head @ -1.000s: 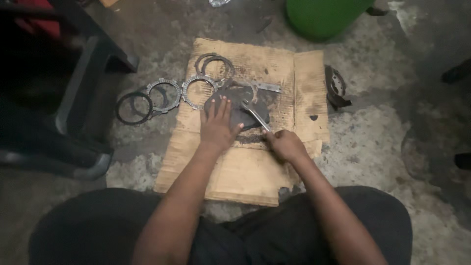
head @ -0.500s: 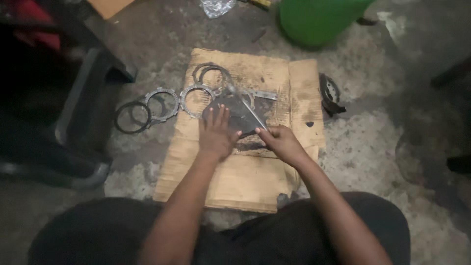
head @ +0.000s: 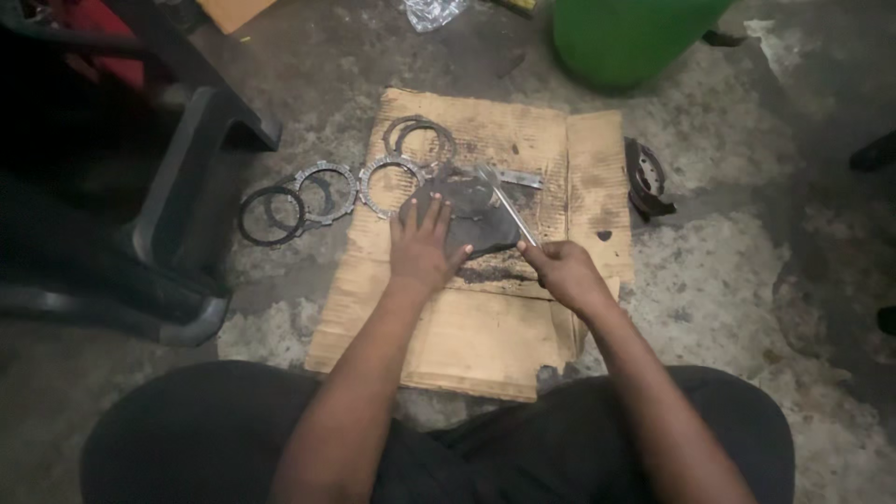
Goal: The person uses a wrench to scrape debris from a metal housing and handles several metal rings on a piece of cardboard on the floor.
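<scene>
Dark, greasy and flat, the metal plate (head: 476,224) is lying on cardboard (head: 485,327), the left hand (head: 425,247) pressing it open-palmed while the right hand (head: 560,271) is gripping a thin metal tool (head: 511,213).

A green bucket (head: 630,37) sits ahead of me, a black chair (head: 140,187) to my left, and foil (head: 431,11) on the floor (head: 747,243).

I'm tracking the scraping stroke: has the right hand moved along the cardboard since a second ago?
Cannot tell: the right hand holding the thin metal tool sits about where it was relative to the cardboard sheet; only the camera clearly shifted.
</scene>
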